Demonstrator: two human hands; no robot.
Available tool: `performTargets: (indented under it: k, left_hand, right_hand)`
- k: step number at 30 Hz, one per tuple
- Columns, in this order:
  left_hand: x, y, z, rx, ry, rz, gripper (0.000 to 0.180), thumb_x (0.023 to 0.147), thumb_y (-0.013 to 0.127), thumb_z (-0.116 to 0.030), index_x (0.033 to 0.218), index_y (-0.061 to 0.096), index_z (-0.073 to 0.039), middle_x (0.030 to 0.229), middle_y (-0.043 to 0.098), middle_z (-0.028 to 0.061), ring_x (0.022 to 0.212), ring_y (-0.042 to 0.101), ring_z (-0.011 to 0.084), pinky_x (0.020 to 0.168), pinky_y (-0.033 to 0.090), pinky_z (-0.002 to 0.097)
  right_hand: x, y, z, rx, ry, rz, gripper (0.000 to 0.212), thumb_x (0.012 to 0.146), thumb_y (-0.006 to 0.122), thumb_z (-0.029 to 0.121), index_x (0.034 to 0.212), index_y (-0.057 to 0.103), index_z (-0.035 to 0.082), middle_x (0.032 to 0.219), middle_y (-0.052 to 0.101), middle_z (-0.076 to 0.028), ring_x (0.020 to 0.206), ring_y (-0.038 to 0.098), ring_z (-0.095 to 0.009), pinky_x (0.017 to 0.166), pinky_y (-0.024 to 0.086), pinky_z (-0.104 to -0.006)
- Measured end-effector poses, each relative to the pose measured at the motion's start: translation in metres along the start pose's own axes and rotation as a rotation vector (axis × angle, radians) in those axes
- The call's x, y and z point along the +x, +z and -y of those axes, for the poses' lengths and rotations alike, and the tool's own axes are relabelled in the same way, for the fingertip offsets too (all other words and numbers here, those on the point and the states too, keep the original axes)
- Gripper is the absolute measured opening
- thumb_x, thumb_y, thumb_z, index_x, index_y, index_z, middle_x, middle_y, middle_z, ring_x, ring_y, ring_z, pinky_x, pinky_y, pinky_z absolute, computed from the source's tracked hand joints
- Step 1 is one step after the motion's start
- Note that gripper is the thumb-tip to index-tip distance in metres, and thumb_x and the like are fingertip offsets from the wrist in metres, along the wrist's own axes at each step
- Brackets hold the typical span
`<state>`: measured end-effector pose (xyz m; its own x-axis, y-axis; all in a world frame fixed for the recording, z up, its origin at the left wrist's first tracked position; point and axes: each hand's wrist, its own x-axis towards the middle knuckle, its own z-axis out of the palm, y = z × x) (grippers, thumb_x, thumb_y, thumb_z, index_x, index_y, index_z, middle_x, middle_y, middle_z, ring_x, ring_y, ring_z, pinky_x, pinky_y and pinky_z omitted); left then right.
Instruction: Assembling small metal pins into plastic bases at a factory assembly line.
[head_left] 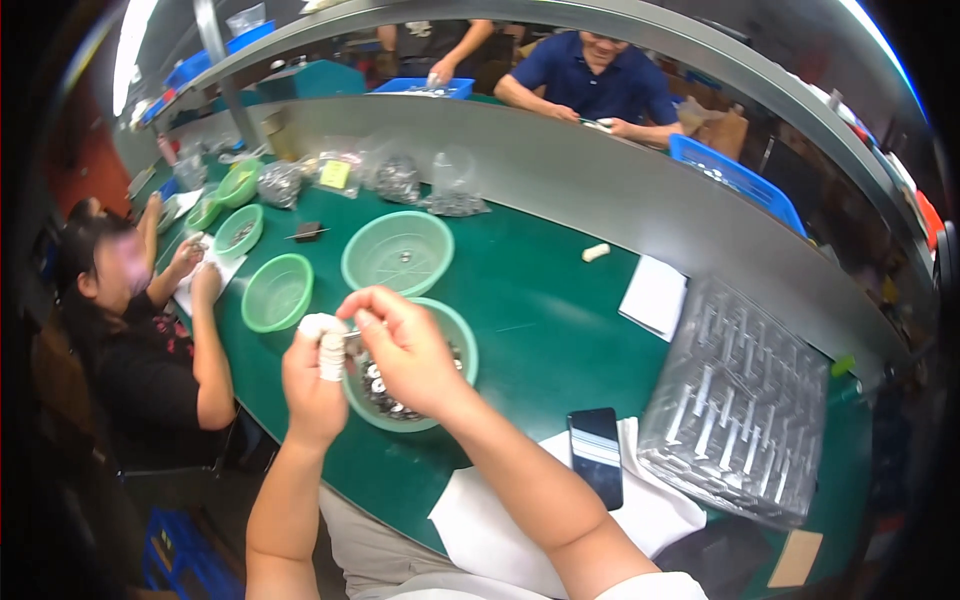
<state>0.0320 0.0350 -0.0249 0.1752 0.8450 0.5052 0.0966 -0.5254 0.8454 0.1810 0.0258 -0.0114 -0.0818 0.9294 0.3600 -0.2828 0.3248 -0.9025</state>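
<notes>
My left hand (316,385), with white covers on some fingertips, is closed at the near left side of a light green plastic bowl (468,340). My right hand (408,355) meets it over that bowl, thumb and forefinger pinched together. A small shiny metal part (351,335) shows between the fingertips of both hands; its exact shape is too small to tell. Beneath my hands, many small round metal pieces (385,400) lie in the bowl. Just behind it stands another green bowl (430,235) with one small metal piece inside.
Another green bowl (305,300) stands to the left, near a seated co-worker (130,330). A phone (597,455) lies on white cloth (500,515). At right sits a plastic-wrapped tray pack (740,400), near white paper (655,297). Bags of metal parts (398,180) line the grey partition (530,170).
</notes>
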Motion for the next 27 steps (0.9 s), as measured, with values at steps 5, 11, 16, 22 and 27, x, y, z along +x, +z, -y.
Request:
performTargets:
  k: [5, 11, 16, 22, 27]
  left_hand:
    - [0.007, 0.001, -0.004, -0.450, -0.146, 0.168, 0.022, 0.103, 0.058, -0.029, 0.098, 0.058, -0.007, 0.083, 0.061, 0.0030, 0.073, 0.057, 0.0122, 0.066, 0.047, 0.0253]
    - [0.011, -0.014, 0.009, -0.704, -0.244, 0.342, 0.028, 0.099, 0.064, -0.034, 0.103, 0.059, -0.007, 0.090, 0.065, 0.0062, 0.077, 0.061, 0.0149, 0.067, 0.050, 0.0277]
    - [0.008, -0.006, -0.002, -0.832, -0.393, 0.322, 0.029, 0.098, 0.065, -0.034, 0.106, 0.060, -0.007, 0.089, 0.064, 0.0047, 0.077, 0.062, 0.0133, 0.058, 0.049, 0.0240]
    - [0.000, -0.011, 0.006, -0.794, -0.354, 0.277, 0.030, 0.099, 0.064, -0.036, 0.107, 0.061, -0.008, 0.088, 0.063, 0.0025, 0.076, 0.061, 0.0117, 0.052, 0.046, 0.0218]
    - [-0.004, -0.019, 0.003, -0.561, -0.230, 0.224, 0.031, 0.100, 0.062, -0.038, 0.102, 0.061, -0.007, 0.084, 0.062, 0.0017, 0.069, 0.057, 0.0091, 0.053, 0.042, 0.0207]
  right_hand:
    - [0.001, -0.014, 0.006, 0.338, 0.130, 0.122, 0.015, 0.106, 0.045, 0.011, 0.109, 0.057, 0.002, 0.085, 0.061, -0.004, 0.067, 0.058, -0.010, 0.063, 0.049, -0.0249]
    - [0.000, -0.013, 0.005, 0.436, 0.175, 0.201, 0.015, 0.106, 0.046, 0.013, 0.108, 0.057, 0.004, 0.077, 0.057, 0.000, 0.062, 0.053, -0.006, 0.059, 0.046, -0.0224]
    - [-0.002, -0.009, 0.011, 0.284, 0.073, 0.176, 0.015, 0.106, 0.044, 0.012, 0.107, 0.057, 0.004, 0.078, 0.060, -0.001, 0.061, 0.056, -0.007, 0.056, 0.046, -0.0227]
    - [-0.005, -0.004, 0.015, 0.007, 0.029, 0.111, 0.016, 0.106, 0.045, 0.012, 0.104, 0.058, 0.003, 0.080, 0.062, -0.001, 0.064, 0.059, -0.008, 0.055, 0.049, -0.0245]
    - [-0.007, 0.005, 0.013, 0.261, 0.114, 0.103, 0.009, 0.101, 0.055, 0.010, 0.105, 0.059, 0.003, 0.078, 0.061, -0.001, 0.071, 0.059, -0.006, 0.061, 0.048, -0.0235]
